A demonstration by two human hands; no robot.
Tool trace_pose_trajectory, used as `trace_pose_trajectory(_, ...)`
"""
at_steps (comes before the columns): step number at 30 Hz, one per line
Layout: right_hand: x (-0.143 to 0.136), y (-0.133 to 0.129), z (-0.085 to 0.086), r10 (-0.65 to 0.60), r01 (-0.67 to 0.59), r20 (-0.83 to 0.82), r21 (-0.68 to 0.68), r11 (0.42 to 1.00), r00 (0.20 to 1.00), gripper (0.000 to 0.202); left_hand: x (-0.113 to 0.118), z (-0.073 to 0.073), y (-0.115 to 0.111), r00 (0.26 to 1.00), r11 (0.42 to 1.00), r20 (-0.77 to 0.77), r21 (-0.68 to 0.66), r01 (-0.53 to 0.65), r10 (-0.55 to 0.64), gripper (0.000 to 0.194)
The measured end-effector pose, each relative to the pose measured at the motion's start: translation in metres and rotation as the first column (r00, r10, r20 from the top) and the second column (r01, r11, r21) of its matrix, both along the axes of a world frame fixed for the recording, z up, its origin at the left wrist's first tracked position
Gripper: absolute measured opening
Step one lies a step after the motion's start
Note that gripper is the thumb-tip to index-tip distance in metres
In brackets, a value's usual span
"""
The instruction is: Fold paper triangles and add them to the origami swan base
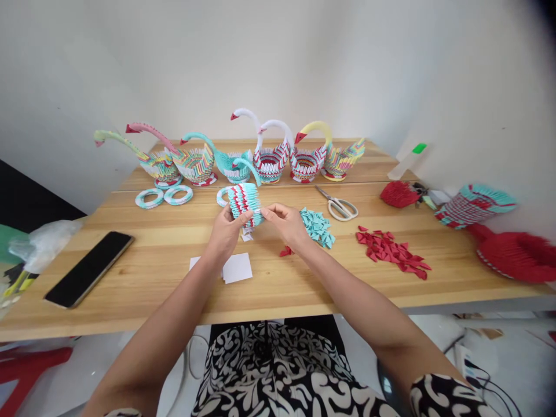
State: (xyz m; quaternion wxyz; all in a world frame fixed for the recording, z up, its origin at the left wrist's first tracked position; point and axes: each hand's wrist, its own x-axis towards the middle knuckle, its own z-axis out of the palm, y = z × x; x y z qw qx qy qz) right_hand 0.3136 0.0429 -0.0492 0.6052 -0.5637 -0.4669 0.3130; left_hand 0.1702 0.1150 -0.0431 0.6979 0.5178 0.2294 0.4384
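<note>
A ring-shaped folded-paper piece in teal, white and red [244,200] is held up over the middle of the table. My left hand [226,233] grips its lower left side, thumb across the front. At its right edge, my right hand [284,223] has thumb and fingers pinched together; whether a small piece is between them cannot be made out. Teal paper triangles [318,227] lie in a pile just right of my right hand. Farther right is a pile of red triangles [393,252]. White paper cards [237,268] rest below my left hand.
Folded-paper swans [270,161] stand in a row along the back. Scissors [343,208] lie behind the teal pile. A phone [90,269] and two paper rings [178,195] are at left. Red paper pieces [516,255] and a patterned paper cylinder [473,205] sit at right.
</note>
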Motion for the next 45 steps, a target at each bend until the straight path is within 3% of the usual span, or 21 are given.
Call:
trace_pose_trajectory(8, 0.002, 0.001, 0.000, 0.012, -0.011, 0.031, -0.008, 1.000, 0.999, 0.032, -0.002, 0.000, 0.003, 0.998, 0.999, -0.059, 0.043, -0.014, 0.017, 0.046)
trace_pose_trajectory(14, 0.021, 0.003, 0.009, 0.206, -0.202, 0.122, -0.043, 0.978, 0.971, 0.027, 0.000, -0.003, 0.001, 0.995, 0.998, -0.095, 0.061, 0.000, 0.005, 0.047)
trace_pose_trajectory(19, 0.010, -0.001, 0.014, 0.078, -0.085, 0.235, 0.018, 0.996, 0.969, 0.026, -0.002, -0.003, 0.008, 0.992, 0.992, -0.109, 0.116, -0.058, 0.070, 0.049)
trace_pose_trajectory(22, 0.002, -0.001, 0.010, 0.037, -0.058, 0.182, 0.117, 0.991, 0.983, 0.030, -0.009, 0.006, 0.018, 0.988, 0.972, -0.035, 0.188, -0.142, 0.151, 0.054)
trace_pose_trajectory(24, 0.003, 0.003, 0.002, 0.025, -0.054, 0.240, 0.118, 0.991, 0.970, 0.030, -0.016, 0.013, 0.025, 0.980, 0.957, 0.031, 0.216, -0.196, 0.194, 0.059)
trace_pose_trajectory(26, 0.007, 0.009, -0.009, 0.037, -0.072, 0.436, 0.066, 0.995, 0.899, 0.024, -0.021, 0.018, 0.030, 0.973, 0.948, 0.081, 0.221, -0.228, 0.215, 0.064)
trace_pose_trajectory(29, 0.010, 0.017, -0.024, 0.125, -0.118, 0.754, -0.063, 0.991, 0.645, 0.024, -0.024, 0.020, 0.034, 0.964, 0.947, 0.146, 0.201, -0.250, 0.224, 0.066)
trace_pose_trajectory(31, 0.008, 0.021, -0.027, 0.163, -0.127, 0.856, -0.115, 0.985, 0.491, 0.030, -0.023, 0.017, 0.034, 0.960, 0.953, 0.176, 0.170, -0.249, 0.220, 0.065)
trace_pose_trajectory(34, 0.001, 0.022, -0.024, 0.207, -0.154, 0.907, -0.160, 0.975, 0.367, 0.035, -0.021, 0.013, 0.034, 0.963, 0.966, 0.189, 0.132, -0.221, 0.194, 0.063)
trace_pose_trajectory(38, -0.002, 0.023, -0.022, 0.286, -0.136, 0.913, -0.257, 0.957, 0.292, 0.028, -0.019, 0.009, 0.033, 0.968, 0.972, 0.180, 0.122, -0.199, 0.176, 0.060)
trace_pose_trajectory(45, 0.004, 0.018, -0.029, 0.252, -0.023, 0.908, -0.260, 0.965, 0.334, 0.026, -0.017, 0.007, 0.031, 0.972, 0.979, 0.174, 0.100, -0.178, 0.159, 0.056)
